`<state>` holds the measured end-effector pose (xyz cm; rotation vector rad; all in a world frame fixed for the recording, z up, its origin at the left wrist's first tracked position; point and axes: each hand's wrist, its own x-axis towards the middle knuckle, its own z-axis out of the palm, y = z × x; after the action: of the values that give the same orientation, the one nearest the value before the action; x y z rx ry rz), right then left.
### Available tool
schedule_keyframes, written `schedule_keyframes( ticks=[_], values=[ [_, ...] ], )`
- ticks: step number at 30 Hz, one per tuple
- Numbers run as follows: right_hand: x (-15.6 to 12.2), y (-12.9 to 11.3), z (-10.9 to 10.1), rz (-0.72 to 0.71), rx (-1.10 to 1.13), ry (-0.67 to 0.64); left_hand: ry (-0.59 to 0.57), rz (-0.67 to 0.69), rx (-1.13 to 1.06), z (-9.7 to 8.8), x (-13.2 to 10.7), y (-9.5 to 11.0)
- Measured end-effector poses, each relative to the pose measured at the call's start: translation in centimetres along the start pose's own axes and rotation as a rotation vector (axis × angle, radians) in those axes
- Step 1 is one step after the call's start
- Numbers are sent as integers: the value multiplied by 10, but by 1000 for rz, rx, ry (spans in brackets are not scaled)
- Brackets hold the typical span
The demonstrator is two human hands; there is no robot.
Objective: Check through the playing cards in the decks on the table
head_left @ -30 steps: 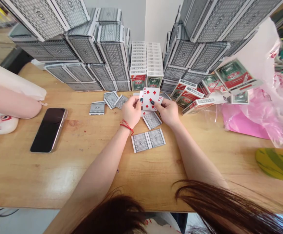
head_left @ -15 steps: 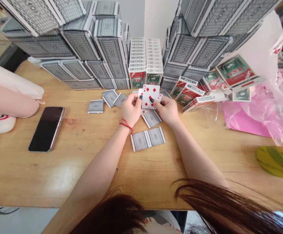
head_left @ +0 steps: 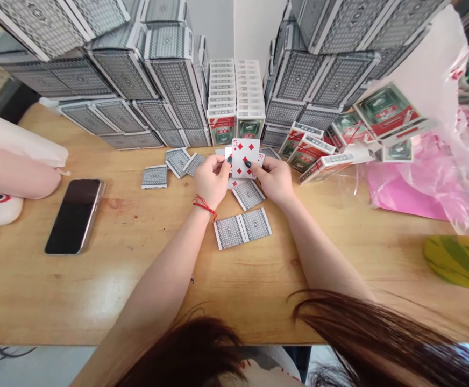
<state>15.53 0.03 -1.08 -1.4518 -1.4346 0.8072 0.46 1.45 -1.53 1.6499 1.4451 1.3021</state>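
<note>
My left hand (head_left: 211,179), with a red string at the wrist, and my right hand (head_left: 275,178) are both closed on a small fan of playing cards (head_left: 243,158) held above the wooden table (head_left: 137,279). A five of diamonds faces me on top. Under my hands lies a face-down card (head_left: 249,194), and two more face-down cards (head_left: 242,228) lie side by side nearer to me. Three face-down cards (head_left: 173,167) lie to the left.
Tall stacks of grey patterned card boxes (head_left: 146,80) and red-green packs (head_left: 234,102) line the table's back. Loose packs (head_left: 331,150) spill from a pink plastic bag (head_left: 432,161) at the right. A black phone (head_left: 74,215) and another person's arm (head_left: 12,174) are at the left. A green object (head_left: 458,260) lies right.
The view has shifted slightly; my hands and the fanned cards stay in about the same place, with the thumbs shifting a little on the top card.
</note>
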Motion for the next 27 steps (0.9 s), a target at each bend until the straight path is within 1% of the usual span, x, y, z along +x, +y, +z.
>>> schedule_keyframes(
  ticks=[9,13,21,24,27],
  values=[
    [-1,-1,-3,-11,-70,66,19,84,144,-3,-5,3],
    [0,0,-4,-12,-85,100,14,109,148,-3,-6,5],
    [0,1,-4,-29,-94,107,21,126,151,-3,-7,12],
    [-2,0,-5,-60,-159,131,41,130,167,-4,-8,14],
    [-5,-4,-5,-136,-299,163,47,133,191,-4,-8,14]
  ],
)
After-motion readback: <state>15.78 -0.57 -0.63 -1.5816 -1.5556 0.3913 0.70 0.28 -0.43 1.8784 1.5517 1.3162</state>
